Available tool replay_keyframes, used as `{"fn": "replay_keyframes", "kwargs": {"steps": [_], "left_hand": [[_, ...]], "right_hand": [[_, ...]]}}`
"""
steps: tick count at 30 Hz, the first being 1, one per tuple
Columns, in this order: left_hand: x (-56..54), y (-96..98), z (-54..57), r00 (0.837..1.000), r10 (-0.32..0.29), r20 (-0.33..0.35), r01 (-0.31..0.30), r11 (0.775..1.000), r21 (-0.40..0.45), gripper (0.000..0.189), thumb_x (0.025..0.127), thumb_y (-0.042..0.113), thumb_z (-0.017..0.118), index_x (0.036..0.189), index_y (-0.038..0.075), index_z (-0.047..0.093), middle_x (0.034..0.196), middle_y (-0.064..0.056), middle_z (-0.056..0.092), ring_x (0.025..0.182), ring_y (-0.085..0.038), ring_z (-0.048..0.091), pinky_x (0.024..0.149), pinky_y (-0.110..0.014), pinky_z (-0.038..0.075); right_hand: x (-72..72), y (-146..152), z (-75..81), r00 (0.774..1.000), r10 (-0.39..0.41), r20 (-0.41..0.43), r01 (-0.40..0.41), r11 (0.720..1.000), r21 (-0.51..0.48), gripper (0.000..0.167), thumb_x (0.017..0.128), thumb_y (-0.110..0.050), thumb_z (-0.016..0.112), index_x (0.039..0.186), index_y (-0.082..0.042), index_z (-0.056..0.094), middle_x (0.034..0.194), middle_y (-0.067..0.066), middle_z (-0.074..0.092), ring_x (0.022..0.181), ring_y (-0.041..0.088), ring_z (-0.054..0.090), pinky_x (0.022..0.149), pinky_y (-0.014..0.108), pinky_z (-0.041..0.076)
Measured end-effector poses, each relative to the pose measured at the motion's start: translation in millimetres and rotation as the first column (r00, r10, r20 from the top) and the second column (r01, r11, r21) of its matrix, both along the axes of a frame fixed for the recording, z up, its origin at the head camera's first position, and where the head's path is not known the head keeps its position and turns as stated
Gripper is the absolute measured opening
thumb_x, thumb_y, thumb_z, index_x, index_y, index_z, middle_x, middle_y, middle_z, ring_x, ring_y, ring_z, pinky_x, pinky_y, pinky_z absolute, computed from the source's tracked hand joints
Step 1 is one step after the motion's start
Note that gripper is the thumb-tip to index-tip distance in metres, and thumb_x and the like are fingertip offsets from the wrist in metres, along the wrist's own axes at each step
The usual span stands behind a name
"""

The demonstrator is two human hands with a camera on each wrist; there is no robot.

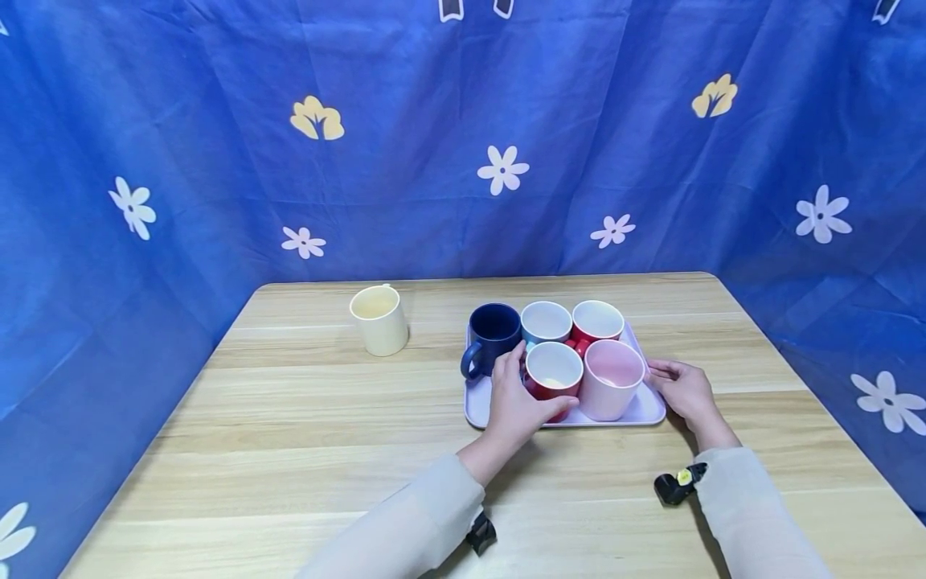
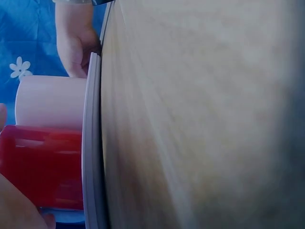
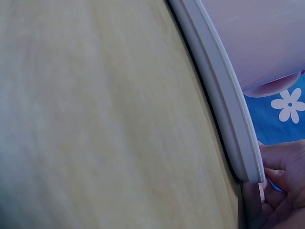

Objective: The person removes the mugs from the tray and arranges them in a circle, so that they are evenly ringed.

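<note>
My left hand [image 1: 510,408] grips a red mug [image 1: 547,392] with a white inside, thumb and fingers on opposite sides of it. The mug stands upright at the front of a pale lilac tray [image 1: 477,404]. In the left wrist view, the red mug [image 2: 43,167] sits against the tray's floor beside a pink mug [image 2: 52,102]. My right hand [image 1: 687,394] holds the tray's right rim, its fingers around the edge in the right wrist view. Behind are a navy mug [image 1: 495,355], a light-blue mug with white inside [image 1: 546,322] and another red mug [image 1: 599,320].
A cream mug [image 1: 383,326] stands apart on the wooden table [image 1: 304,450], left of the tray. A blue curtain [image 1: 405,185] with flowers hangs behind the table and along its sides. Black wrist devices [image 1: 673,488] hang below both sleeves.
</note>
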State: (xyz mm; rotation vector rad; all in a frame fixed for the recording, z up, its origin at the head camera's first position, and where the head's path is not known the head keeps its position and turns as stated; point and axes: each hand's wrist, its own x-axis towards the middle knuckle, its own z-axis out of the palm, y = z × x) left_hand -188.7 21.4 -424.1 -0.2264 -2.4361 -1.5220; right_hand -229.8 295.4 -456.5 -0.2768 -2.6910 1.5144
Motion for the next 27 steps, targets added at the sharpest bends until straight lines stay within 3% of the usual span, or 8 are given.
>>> {"fn": "replay_keyframes", "kwargs": {"steps": [9,16,27], "left_hand": [[-5.1,10.6,-4.4,0.998,0.07,0.009,-0.07,0.998,0.009,0.095,0.053,0.033,0.094,0.131,0.003,0.048,0.122,-0.011,0.042,0.117,-0.027,0.04,0.097,-0.042,0.04],[-6.1,15.7,-6.3,0.992,0.115,-0.045,-0.114,0.993,0.04,0.088,0.052,0.028,0.094,0.126,0.003,0.052,0.118,-0.01,0.043,0.115,-0.028,0.04,0.094,-0.042,0.041],[-6.1,14.9,-6.0,0.99,0.131,-0.041,-0.129,0.99,0.061,0.082,0.054,0.026,0.092,0.124,0.004,0.055,0.118,-0.008,0.046,0.115,-0.025,0.042,0.093,-0.042,0.042]], "right_hand": [[-0.3,1,-0.4,1.0,0.002,-0.014,-0.002,1.0,0.003,0.039,0.091,-0.01,0.061,0.124,0.011,0.056,0.112,0.025,0.063,0.09,0.009,0.062,0.07,0.011,0.046],[-1.3,2,-1.5,1.0,0.003,-0.018,-0.003,1.0,0.005,0.039,0.092,-0.01,0.061,0.124,0.011,0.055,0.112,0.025,0.063,0.09,0.01,0.062,0.07,0.011,0.046],[-0.9,1,-2.2,1.0,0.006,-0.018,-0.006,1.0,-0.007,0.04,0.092,-0.011,0.062,0.125,0.01,0.055,0.113,0.024,0.063,0.092,0.01,0.063,0.072,0.011,0.047]]}}
